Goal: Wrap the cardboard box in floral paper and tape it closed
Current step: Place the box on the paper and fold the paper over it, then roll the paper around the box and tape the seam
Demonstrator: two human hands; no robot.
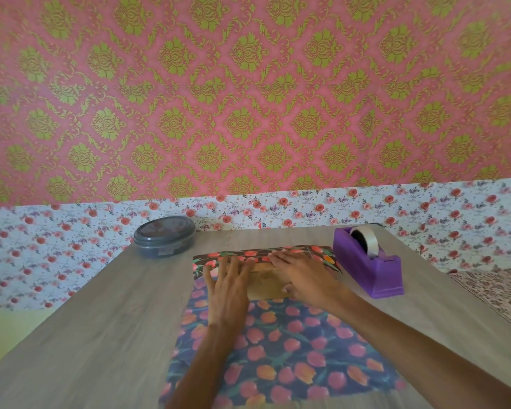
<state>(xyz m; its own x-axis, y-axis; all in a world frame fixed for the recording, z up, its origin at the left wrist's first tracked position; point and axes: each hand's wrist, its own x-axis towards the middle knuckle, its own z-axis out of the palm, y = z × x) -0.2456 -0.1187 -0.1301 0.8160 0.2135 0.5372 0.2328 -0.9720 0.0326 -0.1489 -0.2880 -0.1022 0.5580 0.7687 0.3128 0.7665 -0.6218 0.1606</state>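
Head view: cardboard box (266, 286), long axis left-right, under floral paper (278, 349) and flat, straight-fingered hands (228, 287) (304, 276).

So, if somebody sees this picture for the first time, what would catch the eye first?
Probably the pink wall with green ornaments, filling the upper half. Next, the left hand and right hand pressing floral paper over the cardboard box at mid-table, and the purple tape dispenser to their right.

Pink-green damask wall (248, 98); floral band (56, 246) below, perhaps paper; woodgrain table (101, 320).
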